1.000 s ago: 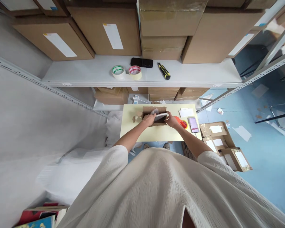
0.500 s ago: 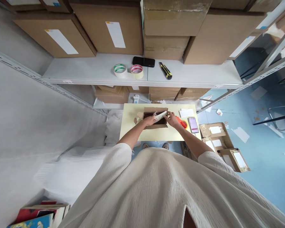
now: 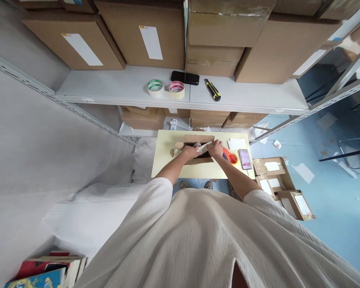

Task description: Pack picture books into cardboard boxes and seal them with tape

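An open cardboard box [image 3: 199, 160] stands on the pale yellow table [image 3: 168, 168], its long flaps folded outward. Over its opening lies a white wrapped bundle [image 3: 204, 148], tilted, with its right end higher. My left hand [image 3: 191, 152] is closed on the bundle's left end, at the box's left side. Gripping the right end is my right hand [image 3: 216, 149], above the box's right edge. What the wrapping covers is hidden. Just right of my right hand sits an orange-red tape dispenser [image 3: 230, 156].
A phone [image 3: 245, 159] and white cards [image 3: 237, 144] lie on the table's right side; torn cardboard scraps [image 3: 178, 146] lie left of the box. On the shelf [image 3: 123, 86] are tape rolls [image 3: 176, 90], a black phone [image 3: 185, 77] and a utility knife [image 3: 213, 90]. Opened cartons [image 3: 276, 180] lie on the floor.
My hands and the white bundle have sunk slightly lower into the box opening. My right hand has wrapped further over its end. The whole view has shifted a little.
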A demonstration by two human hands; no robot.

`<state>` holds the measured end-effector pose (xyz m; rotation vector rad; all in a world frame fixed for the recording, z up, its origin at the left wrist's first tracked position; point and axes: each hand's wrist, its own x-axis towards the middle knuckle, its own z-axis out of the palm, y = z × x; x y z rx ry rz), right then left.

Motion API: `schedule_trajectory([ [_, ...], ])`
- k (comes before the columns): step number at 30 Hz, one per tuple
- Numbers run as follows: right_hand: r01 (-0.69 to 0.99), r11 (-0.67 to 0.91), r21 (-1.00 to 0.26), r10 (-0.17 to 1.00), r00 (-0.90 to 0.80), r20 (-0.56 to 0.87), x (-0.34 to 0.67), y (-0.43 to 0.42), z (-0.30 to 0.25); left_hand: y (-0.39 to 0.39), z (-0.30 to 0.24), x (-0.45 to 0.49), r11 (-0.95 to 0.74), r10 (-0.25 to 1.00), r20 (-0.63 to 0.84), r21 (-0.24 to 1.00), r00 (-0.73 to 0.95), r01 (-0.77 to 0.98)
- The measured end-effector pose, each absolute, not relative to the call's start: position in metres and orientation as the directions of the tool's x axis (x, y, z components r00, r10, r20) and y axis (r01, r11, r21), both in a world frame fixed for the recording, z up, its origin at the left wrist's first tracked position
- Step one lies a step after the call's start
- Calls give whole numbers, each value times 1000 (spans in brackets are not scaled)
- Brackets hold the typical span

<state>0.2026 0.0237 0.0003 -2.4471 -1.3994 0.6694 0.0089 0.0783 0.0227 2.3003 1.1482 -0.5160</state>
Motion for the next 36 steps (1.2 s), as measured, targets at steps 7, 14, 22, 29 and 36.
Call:
schedule_trajectory([
  [7,942,-97,-320,986,47,-159,197,6,16,80,27,7,-577,604,-514,246,609,779],
  [14,944,-132,-303,980,80,-180,203,18,17,57,28,-45,-478,815,-174,336,553,811],
  [22,941,-140,-308,977,81,-197,200,20,19,59,5,-103,207,953,-302,558,-36,803],
  [29,965,-139,-223,972,90,-216,193,18,25,41,3,-78,-180,917,-203,558,343,810],
  [36,977,-106,-186,981,72,-181,193,14,25,32,1,-80,-475,792,-234,343,564,810],
])
